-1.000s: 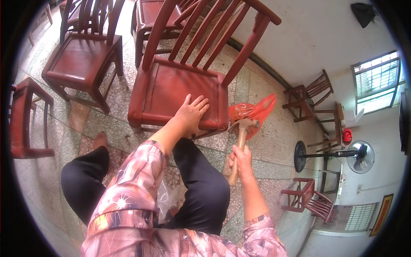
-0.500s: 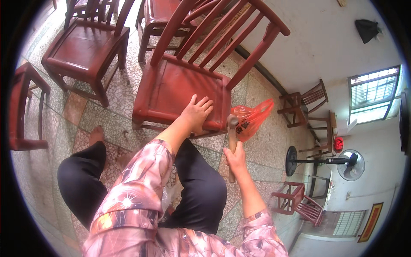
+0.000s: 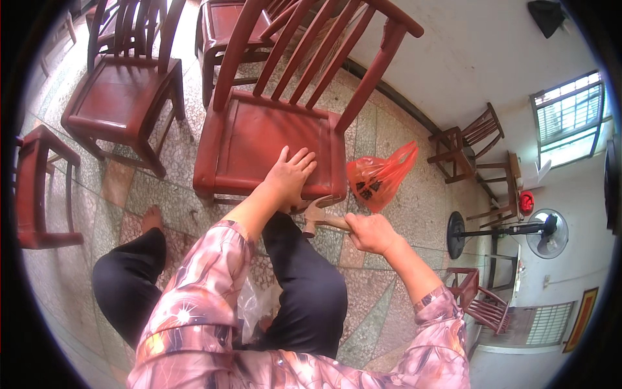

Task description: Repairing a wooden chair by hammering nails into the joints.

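the left hand (image 3: pixel 291 176) lies on the seat of a dark red wooden chair (image 3: pixel 262 144), over its front edge and nearer the front right corner than the front left one. it grasps no tool; the palm is down and the fingers are spread on the seat panel, while the thumb side is harder to make out. the right hand (image 3: pixel 372 233) is clenched around the wooden handle of a claw hammer (image 3: pixel 335 222), out past that front right corner. the hammer points leftward, its metal head just below the seat's front edge, close to the left wrist; whether the head touches the chair cannot be told.

a red plastic bag (image 3: pixel 377 181) with dark print sits on the speckled floor (image 3: pixel 408 223), just beside the chair's right edge. a clear plastic bag (image 3: pixel 251 303) lies between the person's legs, which wear dark trousers (image 3: pixel 308 292). a second red chair (image 3: pixel 120 97) stands to the left of the first, back upright. across the floor, near the wall at right, stand a slatted chair (image 3: pixel 468 144) and a pedestal fan (image 3: pixel 547 233), well apart from the hands.
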Demonstrator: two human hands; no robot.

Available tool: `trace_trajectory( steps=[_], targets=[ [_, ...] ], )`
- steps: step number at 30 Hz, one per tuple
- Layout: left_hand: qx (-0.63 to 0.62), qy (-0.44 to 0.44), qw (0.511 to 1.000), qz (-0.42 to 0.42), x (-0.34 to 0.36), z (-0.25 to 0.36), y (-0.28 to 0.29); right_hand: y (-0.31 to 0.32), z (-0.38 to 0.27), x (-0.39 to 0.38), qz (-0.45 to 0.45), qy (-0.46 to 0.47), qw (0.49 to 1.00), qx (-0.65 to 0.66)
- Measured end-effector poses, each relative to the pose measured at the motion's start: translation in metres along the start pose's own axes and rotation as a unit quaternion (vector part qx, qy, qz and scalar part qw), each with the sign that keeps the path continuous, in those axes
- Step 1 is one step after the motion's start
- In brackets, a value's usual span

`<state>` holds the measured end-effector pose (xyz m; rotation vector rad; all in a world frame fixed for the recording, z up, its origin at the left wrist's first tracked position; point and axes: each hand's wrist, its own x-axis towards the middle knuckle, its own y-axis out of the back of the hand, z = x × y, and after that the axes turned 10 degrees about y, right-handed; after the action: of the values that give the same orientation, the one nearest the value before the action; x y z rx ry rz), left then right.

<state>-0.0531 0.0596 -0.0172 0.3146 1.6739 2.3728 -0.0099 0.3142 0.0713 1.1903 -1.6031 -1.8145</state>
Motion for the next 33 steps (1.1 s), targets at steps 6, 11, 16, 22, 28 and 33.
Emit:
trace_trajectory(
  steps=[6, 11, 16, 22, 28, 33],
  targets=[
    [0.019, -0.002, 1.0, 0.0, 0.001, -0.002, -0.004, 0.043, 0.014, 0.016, -0.11, -0.003, 0.994, 0.002],
    [-0.011, -0.01, 1.0, -0.005, 0.003, 0.001, -0.003, 0.074, 0.012, 0.016, -0.206, -0.085, 0.974, -0.033],
    [0.038, -0.008, 0.999, -0.019, -0.002, -0.001, 0.001, 0.071, -0.014, 0.008, -0.177, -0.13, 0.976, -0.001],
    [0.052, -0.012, 0.999, -0.011, -0.001, 0.001, 0.0, 0.054, -0.052, -0.035, -0.054, -0.337, 0.645, 0.684],
    [0.034, -0.032, 0.999, -0.006, 0.0, -0.008, -0.011, 0.028, -0.065, -0.043, 0.062, -0.385, 0.469, 0.792],
    [0.122, -0.057, 0.988, -0.076, -0.029, -0.066, 0.024, 0.031, -0.053, -0.038, -0.065, -0.332, 0.344, 0.876]
  ],
)
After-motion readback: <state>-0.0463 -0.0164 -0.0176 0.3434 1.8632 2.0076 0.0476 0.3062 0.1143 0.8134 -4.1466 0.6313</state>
